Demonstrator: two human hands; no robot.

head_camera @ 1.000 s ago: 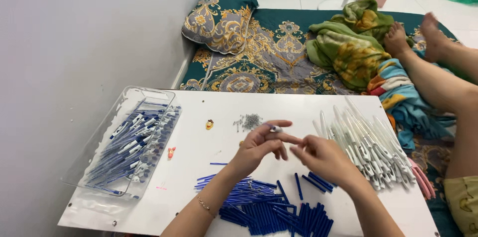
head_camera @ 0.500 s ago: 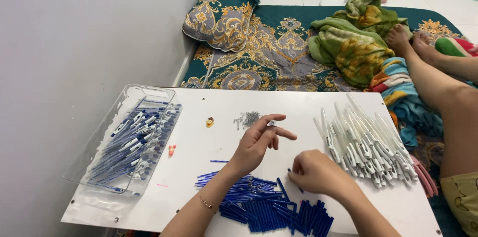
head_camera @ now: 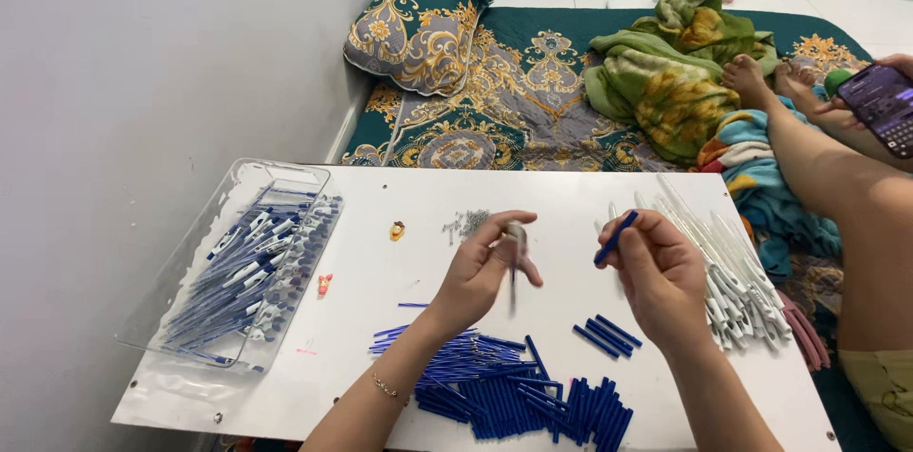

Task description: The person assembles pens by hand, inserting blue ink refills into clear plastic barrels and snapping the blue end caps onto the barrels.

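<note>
Two hands worked over the white board (head_camera: pixel 571 195), and only the head view showed them, so I called it from there. Your left hand (head_camera: pixel 480 271) pinched a slim pen refill (head_camera: pixel 514 262) upright between thumb and fingertips, tip pointing down toward the board, steadied that way so its end stayed free. Your right hand (head_camera: pixel 656 276) was clenched round a short blue tube (head_camera: pixel 616 237), which stuck up and out past the knuckles, angled toward the left hand, as if lined up to meet the refill.

Supplies sat arranged around the board within easy reach. On its near edge lay a heap of blue tubes (head_camera: pixel 514 395), right below both wrists. Along its right side was a fan of white pen barrels (head_camera: pixel 732 281), beside the right hand. At its left end a clear tray (head_camera: pixel 238 267) kept finished blue pens (head_camera: pixel 242 271) together, apart from the loose parts. Near the board's middle lay a small grey pile of springs (head_camera: pixel 466 222), just beyond the left hand.
</note>
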